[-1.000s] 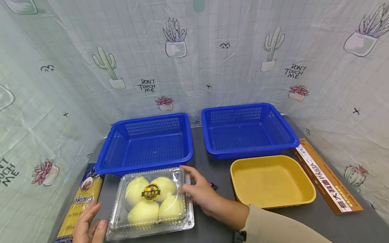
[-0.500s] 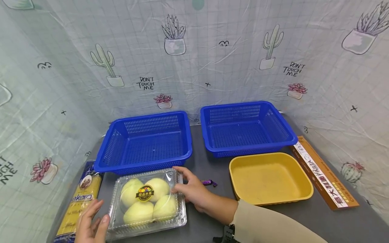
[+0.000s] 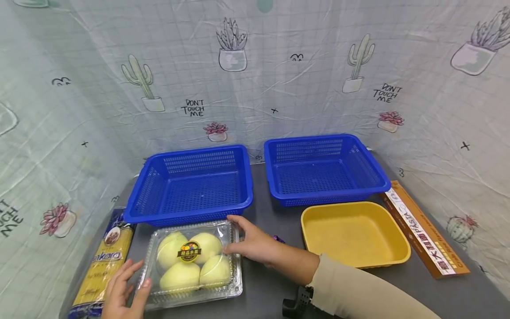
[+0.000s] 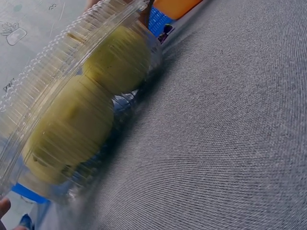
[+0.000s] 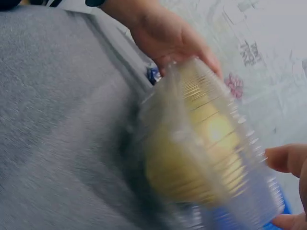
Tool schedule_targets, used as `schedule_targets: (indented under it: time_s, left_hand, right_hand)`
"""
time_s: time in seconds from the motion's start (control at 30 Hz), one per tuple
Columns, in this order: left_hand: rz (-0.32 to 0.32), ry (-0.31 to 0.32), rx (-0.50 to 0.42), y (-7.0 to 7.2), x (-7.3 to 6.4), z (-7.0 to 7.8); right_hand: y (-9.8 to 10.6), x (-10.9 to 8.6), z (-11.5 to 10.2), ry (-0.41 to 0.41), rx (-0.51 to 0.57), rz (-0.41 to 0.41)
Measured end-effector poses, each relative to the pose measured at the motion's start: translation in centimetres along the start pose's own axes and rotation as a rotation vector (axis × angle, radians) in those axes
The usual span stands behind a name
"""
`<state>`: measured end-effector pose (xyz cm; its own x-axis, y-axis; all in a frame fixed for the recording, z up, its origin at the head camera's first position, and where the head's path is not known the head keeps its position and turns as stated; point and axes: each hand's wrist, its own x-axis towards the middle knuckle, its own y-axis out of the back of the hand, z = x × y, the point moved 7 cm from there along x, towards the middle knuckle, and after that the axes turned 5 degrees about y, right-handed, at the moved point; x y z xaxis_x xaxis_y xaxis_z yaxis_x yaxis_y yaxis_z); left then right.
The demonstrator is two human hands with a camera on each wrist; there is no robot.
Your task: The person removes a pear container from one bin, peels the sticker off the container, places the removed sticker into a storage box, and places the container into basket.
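Note:
A clear plastic clamshell fruit box [image 3: 235, 283] with several pale yellow-green fruits [image 3: 180, 277] and a black label on its lid sits on the dark cloth, front left in the head view. My right hand [image 3: 255, 243] grips its right side, thumb on the lid and fingers at the far corner. My left hand [image 3: 121, 290] holds the left front corner, thumb and fingers spread round it. The right wrist view shows the left hand [image 5: 168, 36] round the box's far end, with right-hand fingertips [image 5: 278, 158] right at the lid's edge. Ribbed box walls [image 4: 72, 120] fill the left wrist view's left side.
Two blue baskets [image 3: 191, 218] [image 3: 330, 197] stand at the back. A yellow tray [image 3: 356, 239] is at right, beside a long orange pasta box [image 3: 426, 230]. A yellow-and-blue pasta packet [image 3: 105, 261] lies at left. A small purple wrapper [image 3: 278, 239] shows behind the right arm.
The fruit box has slid a little to the left with my right hand on it. My left hand has come right, closer against the box's left front corner.

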<state>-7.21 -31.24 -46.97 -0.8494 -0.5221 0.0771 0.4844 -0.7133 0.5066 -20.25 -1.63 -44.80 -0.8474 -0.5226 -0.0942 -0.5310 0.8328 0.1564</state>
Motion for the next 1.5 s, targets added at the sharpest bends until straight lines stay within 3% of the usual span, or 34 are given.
schedule_targets:
  time_s: [0.17, 0.3, 0.53, 0.67, 0.77, 0.9, 1.17, 1.33, 1.5]
  left_hand:
    - [0.009, 0.042, -0.018, -0.2, -0.3, -0.3]
    - [0.028, 0.046, -0.040, -0.2, -0.5, -0.3]
    - [0.090, 0.056, -0.024, -0.2, -1.0, -0.6]
    - [0.084, 0.071, -0.006, -0.4, -0.9, -0.8]
    - [0.077, 0.087, -0.003, -0.5, -0.8, -0.9]
    - [0.088, 0.040, -0.018, -0.5, -0.8, -0.7]
    - [0.072, -0.052, -0.032, -0.9, -1.0, -0.3]
    - [0.097, -0.100, -0.046, -0.9, -1.0, 0.0]
    - [0.096, -0.105, -0.038, -1.0, -1.0, 0.1]
  right_hand:
    - [0.2, 0.0, -3.2, 0.113, -0.495, -0.058]
    - [-0.8, -0.3, -5.6, 0.169, -0.788, -0.117]
    - [-3.7, 0.1, -7.7, 0.239, -1.109, -0.191]
    - [-5.2, 0.5, -8.5, 0.253, -1.240, -0.212]
    - [-5.9, 1.0, -8.9, 0.243, -1.301, -0.204]
    - [-6.3, 1.6, -8.8, 0.207, -1.330, -0.199]
    - [-6.5, 2.3, -8.3, 0.187, -1.334, -0.199]
    - [-6.5, 2.5, -8.2, 0.201, -1.324, -0.171]
    - [-6.3, 2.6, -8.1, 0.207, -1.299, -0.147]
